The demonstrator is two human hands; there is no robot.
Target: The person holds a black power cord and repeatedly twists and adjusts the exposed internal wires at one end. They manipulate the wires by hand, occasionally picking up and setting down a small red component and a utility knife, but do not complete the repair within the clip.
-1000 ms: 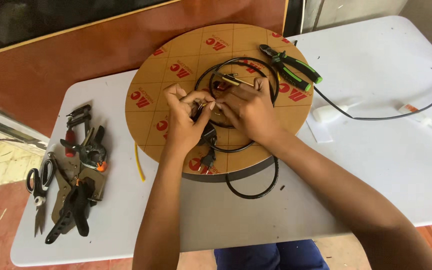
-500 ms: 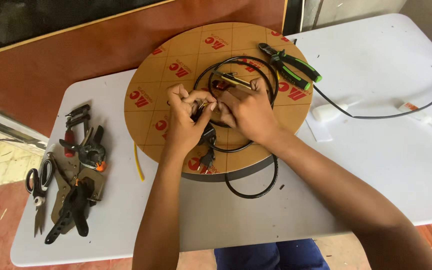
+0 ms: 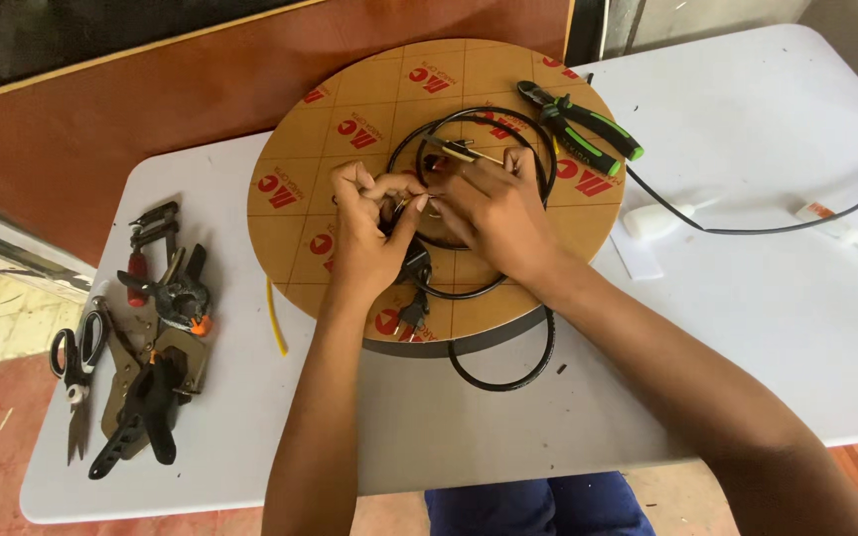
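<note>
Left hand (image 3: 369,233) and right hand (image 3: 489,213): fingertips pinched on thin wire ends (image 3: 417,201) | black cable (image 3: 469,288) coiled on round board (image 3: 350,99), frame centre | pliers (image 3: 578,134) upper right

You have one view only: head camera, looking steeply down from above your own forearms onto the white table (image 3: 747,328) (near edge at bottom, brown wall panel (image 3: 101,129) at top), close enough that the round board (image 3: 330,238) sits centre frame
</note>
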